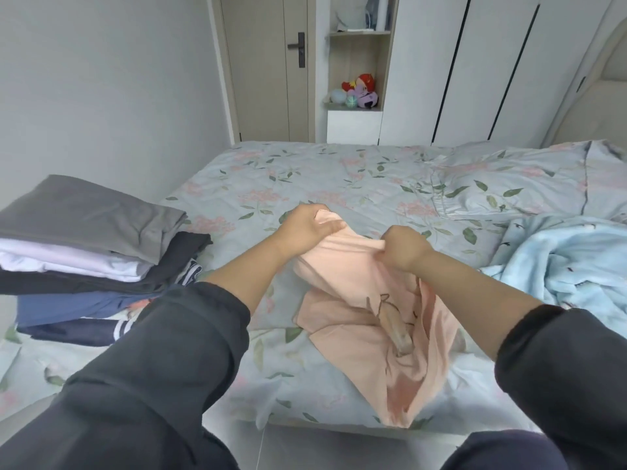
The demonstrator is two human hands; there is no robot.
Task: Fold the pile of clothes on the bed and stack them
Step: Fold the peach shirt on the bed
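Bedroom, flowered bed: your left hand and right hand both pinch the pink shirt's top edge, apparently stretching it flat for folding.

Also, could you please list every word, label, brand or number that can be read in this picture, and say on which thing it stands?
No text can be read anywhere.
pink garment: only a stitched brown drawing, no letters visible.
folded stack: no print or label shows.
things on the top shelf: too small and blurred to read.
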